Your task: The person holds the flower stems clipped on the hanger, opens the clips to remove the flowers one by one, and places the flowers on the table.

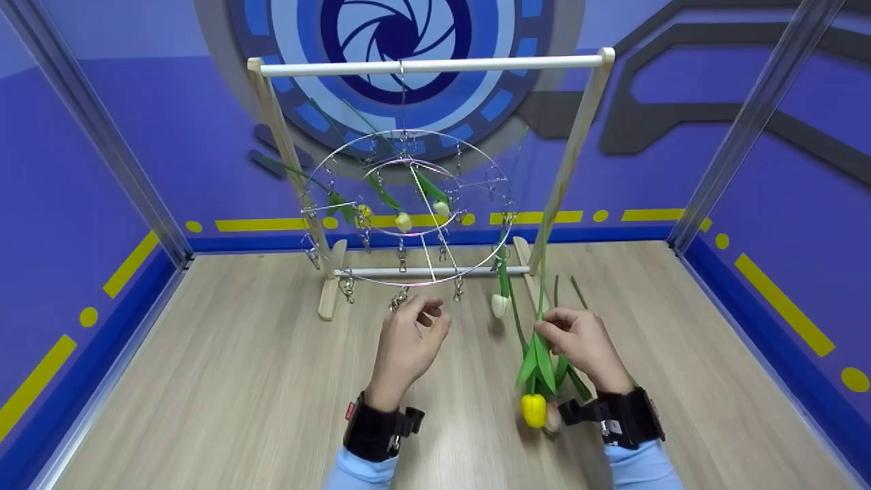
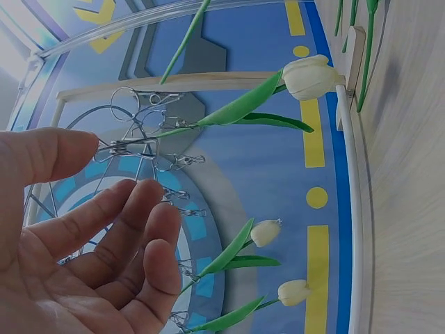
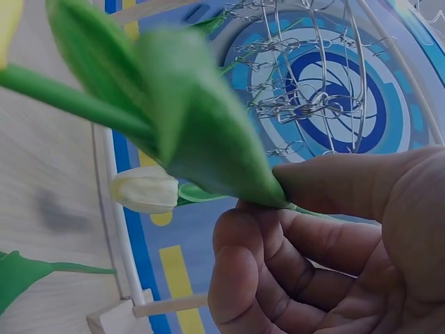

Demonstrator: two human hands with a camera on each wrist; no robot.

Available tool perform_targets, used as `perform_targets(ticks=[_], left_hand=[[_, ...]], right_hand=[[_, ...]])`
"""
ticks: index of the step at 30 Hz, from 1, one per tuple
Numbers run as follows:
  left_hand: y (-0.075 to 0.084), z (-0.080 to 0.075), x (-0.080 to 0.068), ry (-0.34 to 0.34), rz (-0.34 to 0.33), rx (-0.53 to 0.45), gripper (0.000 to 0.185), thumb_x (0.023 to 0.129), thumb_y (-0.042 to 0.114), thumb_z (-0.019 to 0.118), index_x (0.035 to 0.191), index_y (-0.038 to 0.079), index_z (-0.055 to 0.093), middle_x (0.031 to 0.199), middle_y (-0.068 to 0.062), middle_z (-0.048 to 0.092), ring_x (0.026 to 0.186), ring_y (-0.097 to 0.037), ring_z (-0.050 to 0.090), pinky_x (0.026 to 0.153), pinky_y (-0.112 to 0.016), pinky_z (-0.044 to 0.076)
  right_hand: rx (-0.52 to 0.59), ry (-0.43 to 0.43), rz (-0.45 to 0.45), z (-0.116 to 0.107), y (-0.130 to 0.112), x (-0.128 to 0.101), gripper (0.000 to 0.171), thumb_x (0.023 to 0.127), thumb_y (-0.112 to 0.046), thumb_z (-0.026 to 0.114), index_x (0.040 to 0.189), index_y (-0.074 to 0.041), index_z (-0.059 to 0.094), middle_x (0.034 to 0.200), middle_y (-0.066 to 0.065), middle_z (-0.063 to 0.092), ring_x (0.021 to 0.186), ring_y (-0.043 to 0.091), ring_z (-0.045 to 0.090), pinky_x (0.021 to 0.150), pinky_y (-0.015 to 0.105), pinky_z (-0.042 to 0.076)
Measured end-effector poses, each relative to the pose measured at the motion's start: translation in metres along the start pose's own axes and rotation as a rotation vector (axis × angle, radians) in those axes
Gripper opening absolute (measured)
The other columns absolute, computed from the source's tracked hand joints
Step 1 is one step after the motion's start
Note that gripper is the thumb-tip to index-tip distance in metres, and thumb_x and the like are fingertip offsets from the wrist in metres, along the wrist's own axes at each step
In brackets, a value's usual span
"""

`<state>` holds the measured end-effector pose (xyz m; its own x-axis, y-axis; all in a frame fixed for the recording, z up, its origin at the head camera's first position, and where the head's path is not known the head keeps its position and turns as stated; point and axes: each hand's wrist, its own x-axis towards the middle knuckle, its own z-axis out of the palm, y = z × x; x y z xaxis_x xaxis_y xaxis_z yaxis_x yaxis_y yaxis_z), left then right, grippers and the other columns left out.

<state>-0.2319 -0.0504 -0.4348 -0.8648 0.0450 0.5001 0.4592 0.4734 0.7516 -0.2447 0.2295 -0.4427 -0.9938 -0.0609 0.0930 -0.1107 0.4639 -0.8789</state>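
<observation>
My right hand [image 1: 582, 344] pinches the green stem of a yellow tulip [image 1: 534, 411], flower down, between thumb and fingers. In the right wrist view its green leaves [image 3: 201, 118] fill the space before the fingertips. My left hand [image 1: 412, 347] holds nothing, fingers loosely bent and thumb apart, just below the front of a round wire clip hanger [image 1: 435, 280]. In the left wrist view metal clips [image 2: 132, 147] overlap the gap between thumb and fingers. A white tulip [image 1: 501, 306] hangs flower down from the hanger's right side.
A wooden stand [image 1: 575, 143] with a white top bar [image 1: 503, 63] carries the hanger. Further back hang two pale tulips [image 1: 403, 222] and another yellow tulip [image 1: 364, 214]. Beneath my right hand, a pale flower [image 1: 552, 416] and more green stems [image 1: 578, 291] lie on the table [image 1: 238, 381].
</observation>
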Motion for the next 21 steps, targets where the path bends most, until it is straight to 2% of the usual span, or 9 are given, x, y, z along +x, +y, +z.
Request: perform_targets(ticks=[8,16,21], left_hand=[[-0.002,0.001,0.001,0.015,0.011,-0.007,0.015,0.092,0.009,0.07,0.105,0.002,0.074,0.093,-0.008,0.073,0.082,-0.028,0.068,0.078,-0.045,0.054],[-0.005,0.002,0.001,-0.006,-0.007,0.021,0.016,0.093,0.01,0.07,0.107,0.002,0.074,0.097,-0.008,0.073,0.083,-0.025,0.067,0.077,-0.035,0.052],[-0.004,0.001,0.002,-0.015,-0.031,0.027,0.018,0.093,0.013,0.069,0.107,0.003,0.074,0.096,-0.007,0.073,0.084,-0.023,0.067,0.077,-0.034,0.051]], right_hand=[[-0.015,-0.036,-0.002,0.008,0.004,0.003,0.011,0.097,-0.003,0.066,0.1,0.005,0.073,0.074,0.005,0.064,0.061,0.013,0.055,0.057,0.024,0.049],[-0.058,-0.067,0.05,0.015,0.006,0.003,0.012,0.097,-0.004,0.066,0.103,0.004,0.072,0.08,0.004,0.065,0.063,0.014,0.057,0.057,0.024,0.048],[-0.055,-0.093,0.057,0.019,0.01,0.004,0.009,0.098,-0.003,0.064,0.091,0.001,0.067,0.072,0.002,0.055,0.06,0.013,0.051,0.054,0.023,0.042]])
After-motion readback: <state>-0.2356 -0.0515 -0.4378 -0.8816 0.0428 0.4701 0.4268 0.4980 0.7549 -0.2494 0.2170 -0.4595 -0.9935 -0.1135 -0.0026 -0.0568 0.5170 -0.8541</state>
